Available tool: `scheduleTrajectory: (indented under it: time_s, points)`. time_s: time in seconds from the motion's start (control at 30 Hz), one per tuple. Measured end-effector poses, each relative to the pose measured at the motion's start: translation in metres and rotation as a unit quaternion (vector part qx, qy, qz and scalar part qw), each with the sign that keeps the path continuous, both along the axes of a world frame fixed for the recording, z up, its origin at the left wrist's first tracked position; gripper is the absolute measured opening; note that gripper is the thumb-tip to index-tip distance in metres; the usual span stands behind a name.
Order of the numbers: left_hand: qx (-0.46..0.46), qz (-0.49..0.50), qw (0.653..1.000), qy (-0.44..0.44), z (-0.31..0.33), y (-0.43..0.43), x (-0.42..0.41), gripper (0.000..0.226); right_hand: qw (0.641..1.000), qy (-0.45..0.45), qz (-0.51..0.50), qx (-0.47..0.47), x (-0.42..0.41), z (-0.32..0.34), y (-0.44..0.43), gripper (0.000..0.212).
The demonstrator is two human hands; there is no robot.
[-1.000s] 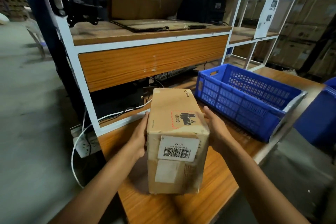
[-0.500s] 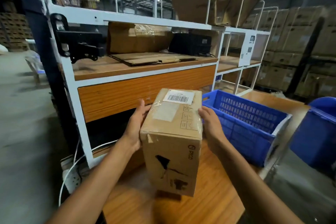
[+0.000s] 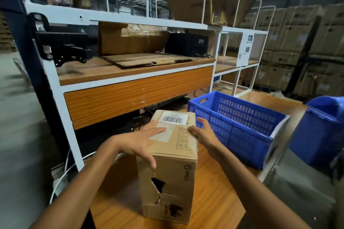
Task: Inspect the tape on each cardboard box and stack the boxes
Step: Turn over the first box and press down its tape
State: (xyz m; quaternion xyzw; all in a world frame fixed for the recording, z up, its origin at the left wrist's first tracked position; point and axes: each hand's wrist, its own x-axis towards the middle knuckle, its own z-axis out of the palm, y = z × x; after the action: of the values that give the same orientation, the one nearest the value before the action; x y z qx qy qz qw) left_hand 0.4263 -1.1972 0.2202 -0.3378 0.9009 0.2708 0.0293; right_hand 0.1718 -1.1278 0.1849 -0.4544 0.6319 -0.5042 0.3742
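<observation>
A brown cardboard box (image 3: 168, 178) stands upright on the wooden table (image 3: 214, 202). Its near face is torn with a jagged hole, and a barcode label lies on its top face. My left hand (image 3: 138, 142) rests on the top near-left edge, fingers spread and straight, thumb over the front edge. My right hand (image 3: 202, 132) touches the top right edge with its fingers extended. No other loose box shows on the table.
A blue slotted crate (image 3: 234, 128) sits on the table right of the box. A blue bin (image 3: 323, 132) stands further right. Behind is a white-framed wooden shelf (image 3: 134, 72) with flattened cardboard and a black device. Stacked cartons (image 3: 297, 46) fill the far right.
The box was turned end over end, then set down upright on the table. My hands moved from its sides to its top face.
</observation>
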Motion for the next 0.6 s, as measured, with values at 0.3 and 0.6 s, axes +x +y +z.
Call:
scheduleTrajectory:
  time_s: [0.3,0.6]
  points:
    - [-0.100,0.127,0.985,0.051,0.001,-0.022,0.010,0.096,0.999,-0.042,0.026,0.014,-0.038,-0.021,-0.061,0.130]
    - [0.081,0.336,0.829,0.441,-0.051,-0.011,-0.026,0.073,0.978,-0.188,-0.081,0.041,-0.067,-0.008,-0.057,0.055]
